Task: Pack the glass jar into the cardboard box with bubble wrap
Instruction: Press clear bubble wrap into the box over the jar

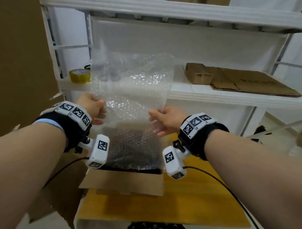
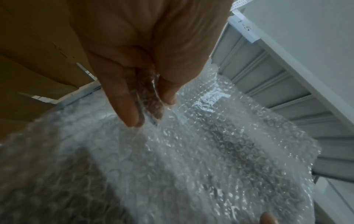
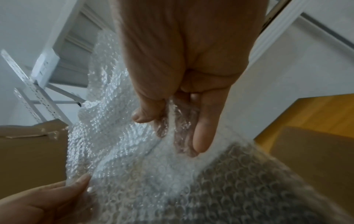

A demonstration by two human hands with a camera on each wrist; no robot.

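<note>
Both hands hold up a sheet of bubble wrap (image 1: 131,83) above an open cardboard box (image 1: 123,181) on the yellow desk (image 1: 172,206). The left hand (image 1: 92,108) pinches the sheet's left edge, thumb in front and fingers behind; the right hand (image 1: 167,120) pinches its right edge the same way. The sheet's lower part hangs into the box. I can't make out the glass jar. A roll of tape (image 1: 80,75) sits on the white shelf (image 1: 217,98) behind.
</note>
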